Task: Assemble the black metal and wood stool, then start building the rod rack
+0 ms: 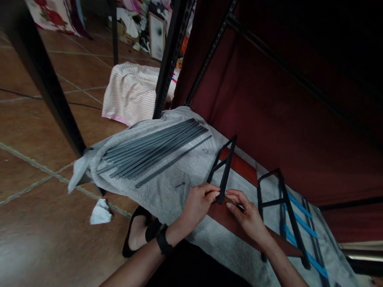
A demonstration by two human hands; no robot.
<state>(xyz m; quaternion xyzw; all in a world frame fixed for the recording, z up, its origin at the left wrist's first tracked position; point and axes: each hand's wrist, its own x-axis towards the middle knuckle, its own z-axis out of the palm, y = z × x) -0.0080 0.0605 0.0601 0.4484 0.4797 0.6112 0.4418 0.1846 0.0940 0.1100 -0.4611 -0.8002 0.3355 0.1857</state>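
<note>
A black A-shaped metal frame (227,172) stands at one end of a red-brown board (229,218), its near corner between my two hands. My left hand (197,205), with a dark band on the wrist, is closed, thumb and fingertips pinching that corner. On the other side my right hand (248,219) is closed around a small, thin, dark item by the same corner; its kind is hard to make out. A second black metal frame (272,202) stands at the board's other end. Left of my hands a small dark screw (180,185) lies on the grey towel (164,198).
Many thin grey rods (156,150) lie piled on the towel. Blue strips (301,219) lie beyond the second frame. A black post (43,78) rises at left, another post (173,50) at the back. Dark red cloth (274,126) hangs behind. A white crumpled cloth (101,211) is on the floor.
</note>
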